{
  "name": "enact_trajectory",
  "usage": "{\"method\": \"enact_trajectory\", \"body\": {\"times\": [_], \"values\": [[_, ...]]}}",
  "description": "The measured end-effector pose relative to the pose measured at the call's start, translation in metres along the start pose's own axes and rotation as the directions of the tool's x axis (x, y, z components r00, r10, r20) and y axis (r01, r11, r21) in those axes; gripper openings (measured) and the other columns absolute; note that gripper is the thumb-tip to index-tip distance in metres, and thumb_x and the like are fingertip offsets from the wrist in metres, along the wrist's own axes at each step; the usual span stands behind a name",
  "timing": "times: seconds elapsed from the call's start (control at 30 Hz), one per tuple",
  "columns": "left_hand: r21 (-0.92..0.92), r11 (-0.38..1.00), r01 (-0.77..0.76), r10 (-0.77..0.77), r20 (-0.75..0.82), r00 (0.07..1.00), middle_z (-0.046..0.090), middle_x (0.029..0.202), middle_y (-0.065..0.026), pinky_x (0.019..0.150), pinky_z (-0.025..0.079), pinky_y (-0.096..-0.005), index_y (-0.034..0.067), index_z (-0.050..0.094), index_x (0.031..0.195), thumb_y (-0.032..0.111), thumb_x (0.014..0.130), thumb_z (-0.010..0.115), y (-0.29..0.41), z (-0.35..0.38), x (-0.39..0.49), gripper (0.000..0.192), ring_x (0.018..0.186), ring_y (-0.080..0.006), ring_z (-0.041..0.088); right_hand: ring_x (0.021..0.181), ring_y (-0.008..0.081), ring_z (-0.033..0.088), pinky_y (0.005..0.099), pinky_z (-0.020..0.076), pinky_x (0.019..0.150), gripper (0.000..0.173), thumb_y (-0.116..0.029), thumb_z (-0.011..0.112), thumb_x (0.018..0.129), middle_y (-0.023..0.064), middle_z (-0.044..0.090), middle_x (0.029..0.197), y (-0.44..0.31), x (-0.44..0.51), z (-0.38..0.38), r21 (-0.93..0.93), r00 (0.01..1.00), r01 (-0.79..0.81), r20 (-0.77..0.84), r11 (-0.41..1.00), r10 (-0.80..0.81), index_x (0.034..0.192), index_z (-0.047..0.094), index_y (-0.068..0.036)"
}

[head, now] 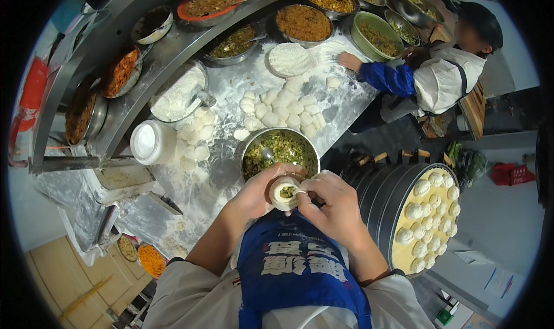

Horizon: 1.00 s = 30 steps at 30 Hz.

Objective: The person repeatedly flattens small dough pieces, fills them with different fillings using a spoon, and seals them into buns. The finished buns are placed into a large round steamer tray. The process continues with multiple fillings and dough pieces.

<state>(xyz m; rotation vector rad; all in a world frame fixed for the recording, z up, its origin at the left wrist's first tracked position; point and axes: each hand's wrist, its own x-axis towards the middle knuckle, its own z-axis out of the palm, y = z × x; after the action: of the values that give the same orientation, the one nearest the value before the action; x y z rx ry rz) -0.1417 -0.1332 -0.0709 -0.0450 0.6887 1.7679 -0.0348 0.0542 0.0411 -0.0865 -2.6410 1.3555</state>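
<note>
A round dough wrapper with green filling, a partly pleated bun (284, 195), rests in my left hand (255, 194), whose fingers curve around its side. My right hand (331, 203) pinches the bun's rim between thumb and fingertips. The filling still shows through the opening at its top. Just beyond my hands stands a steel bowl (315, 146) of chopped green filling, with a metal spoon (267, 153) in it. Behind that bowl, several flattened dough pieces (281, 110) lie close together on the floured steel table (225, 143).
Stacked steamers (376, 199) stand at my right, several buns (426, 210) on the top one. A white tub (152, 142), a flour basin (179, 91) and more dough pieces (197, 132) are at left. Filling bowls (304, 22) line the back. A co-worker (446, 69) reaches onto the table.
</note>
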Motion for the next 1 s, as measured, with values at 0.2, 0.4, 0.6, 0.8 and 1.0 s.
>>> {"method": "enact_trajectory", "body": {"times": [0.2, 0.4, 0.6, 0.8, 1.0], "values": [[0.122, 0.992, -0.028, 0.044, -0.133, 0.99, 0.077, 0.118, -0.0155, 0.069, 0.064, -0.0427, 0.0, 0.062, 0.146, 0.041, 0.116, 0.054, -0.012, -0.005, 0.003, 0.05, 0.094, -0.0274, 0.077, 0.077, 0.0201, 0.068, 0.0319, 0.0553, 0.068, 0.023, -0.007, 0.087, 0.091, 0.0123, 0.072, 0.094, 0.0, 0.004, -0.001, -0.024, 0.996, 0.093, -0.004, 0.995, -0.093, 0.112, 0.079, 0.0], [0.12, 0.985, -0.123, 0.129, -0.046, 0.991, 0.077, 0.115, -0.0121, 0.067, 0.064, -0.0374, 0.003, 0.067, 0.141, 0.039, 0.118, 0.054, -0.009, 0.0, 0.001, 0.044, 0.09, -0.0217, 0.078, 0.087, 0.0367, 0.071, 0.0443, 0.0586, 0.077, 0.022, -0.007, 0.084, 0.09, 0.0154, 0.073, 0.097, -0.004, 0.008, -0.002, -0.023, 0.992, 0.123, -0.013, 0.992, -0.123, 0.11, 0.076, -0.001], [0.11, 0.967, -0.23, 0.243, -0.122, 0.962, 0.078, 0.115, -0.0085, 0.073, 0.062, -0.0308, 0.003, 0.07, 0.136, 0.039, 0.119, 0.055, -0.011, 0.008, -0.001, 0.043, 0.098, -0.0166, 0.077, 0.078, 0.0253, 0.07, 0.0349, 0.0559, 0.068, 0.023, -0.004, 0.086, 0.09, 0.0131, 0.073, 0.097, -0.009, 0.007, 0.0, -0.02, 0.995, 0.091, -0.043, 0.996, -0.092, 0.112, 0.078, 0.0], [0.2, 0.973, -0.119, 0.12, 0.006, 0.993, 0.078, 0.116, -0.006, 0.088, 0.061, -0.0312, 0.004, 0.071, 0.137, 0.036, 0.119, 0.054, 0.011, 0.006, -0.013, 0.04, 0.102, -0.0129, 0.075, 0.072, 0.0191, 0.068, 0.0307, 0.054, 0.064, 0.023, -0.003, 0.085, 0.091, 0.0121, 0.073, 0.097, -0.013, 0.006, -0.003, -0.022, 0.995, 0.096, -0.024, 0.995, -0.096, 0.114, 0.079, 0.0], [0.175, 0.977, -0.124, 0.141, -0.089, 0.986, 0.077, 0.116, -0.0058, 0.087, 0.059, -0.0291, 0.003, 0.073, 0.134, 0.03, 0.117, 0.061, 0.014, 0.013, -0.013, 0.034, 0.102, -0.0101, 0.073, 0.072, 0.0219, 0.068, 0.0321, 0.055, 0.065, 0.023, -0.003, 0.085, 0.092, 0.0129, 0.073, 0.096, -0.012, 0.004, 0.0, -0.081, 0.986, 0.167, -0.008, 0.983, -0.168, 0.113, 0.078, 0.001]]}}
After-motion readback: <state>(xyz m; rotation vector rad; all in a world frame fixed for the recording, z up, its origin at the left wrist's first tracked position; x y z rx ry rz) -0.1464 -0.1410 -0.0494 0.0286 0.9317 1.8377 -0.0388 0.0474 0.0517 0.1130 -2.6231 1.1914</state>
